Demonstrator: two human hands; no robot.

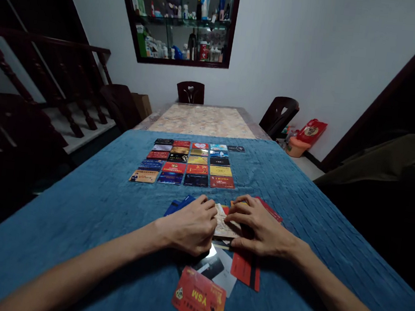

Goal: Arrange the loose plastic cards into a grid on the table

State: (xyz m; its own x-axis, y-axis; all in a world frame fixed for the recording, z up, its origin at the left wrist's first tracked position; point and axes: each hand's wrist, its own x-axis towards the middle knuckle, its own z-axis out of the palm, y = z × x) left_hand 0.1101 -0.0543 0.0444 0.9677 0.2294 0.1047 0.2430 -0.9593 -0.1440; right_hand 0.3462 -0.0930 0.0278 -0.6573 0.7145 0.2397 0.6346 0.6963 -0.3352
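Your two hands are at a loose pile on the near half of the blue cloth (75,200), which covers the near part of the worktop (204,120). Your left hand (194,224) is curled into a loose fist, knuckles up, at the left side of the pale printed card (229,228); its fingertips are hidden, so you cannot tell whether it grips anything. Your right hand (259,226) is half open, palm down, fingers bent and spread over the right side of the same card, thumb apart near its lower edge; no firm hold shows.

Around your hands: blue cards (182,204) just beyond the left one, a red card (271,210) beyond the right one, and a red card with a dark stripe (245,269) below the right wrist. A shiny dark card (210,263) partly overlaps a grey card (228,276). The orange-red YSM card (199,299) lies nearest you, lettering upside down from your side.

Farther off, a grid of cards (197,169) lies flat in five rows of four, with one extra black card (235,149) at the right end of the far row. Chairs (190,92) stand around the worktop's far part
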